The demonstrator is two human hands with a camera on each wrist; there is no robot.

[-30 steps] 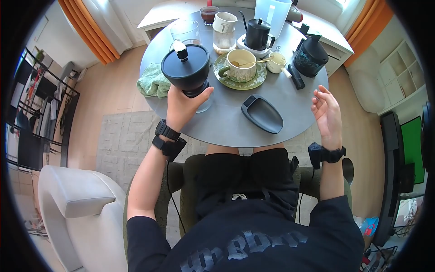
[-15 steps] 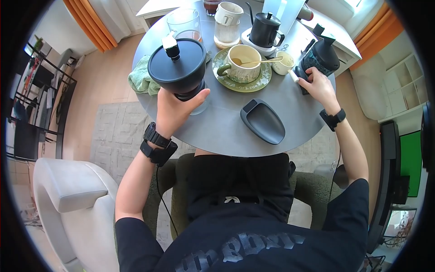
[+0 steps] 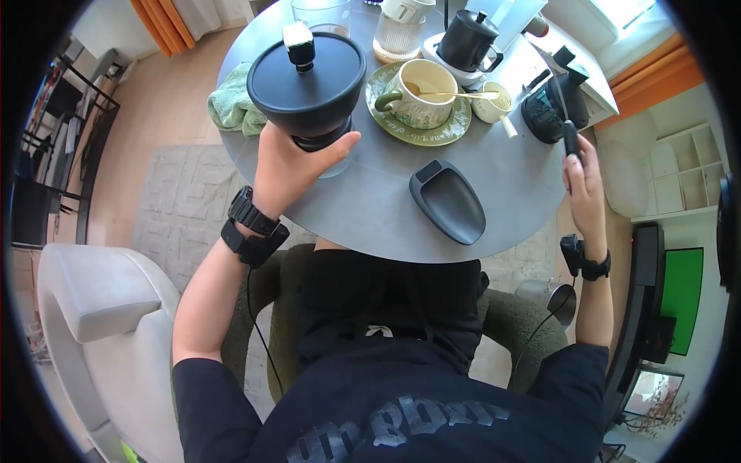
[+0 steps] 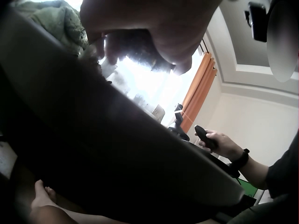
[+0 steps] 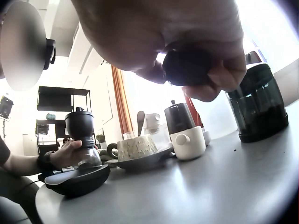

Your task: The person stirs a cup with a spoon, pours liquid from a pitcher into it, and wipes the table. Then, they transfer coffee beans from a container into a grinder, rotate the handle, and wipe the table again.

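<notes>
My left hand point(image 3: 289, 174) grips the narrow neck of a manual coffee grinder point(image 3: 307, 89), fingers wrapped round below its wide black top. The grinder stands upright at the table's left, a pale-topped post on its lid and a clear glass base underneath. Over the right edge of the table, my right hand point(image 3: 587, 181) holds a black handle point(image 3: 571, 140) with a slim grey metal bar pointing away from me. The handle's rounded dark end shows between the fingers in the right wrist view. Just beyond stands a dark see-through jar point(image 5: 259, 105). A black oval tray point(image 3: 448, 202) lies between the hands.
A patterned cup point(image 3: 421, 104) with a spoon sits on a green saucer point(image 3: 381, 127). Close by are a small cream cup point(image 3: 494, 106), a black kettle point(image 3: 467, 42), a ribbed glass carafe point(image 3: 397, 35) and a clear glass point(image 3: 328, 17). A green cloth point(image 3: 234, 100) lies at the left edge.
My right hand reached from beside the table to the black handle near the jar, took hold of it and lifted it rightward. My left hand keeps its grip on the coffee grinder.
</notes>
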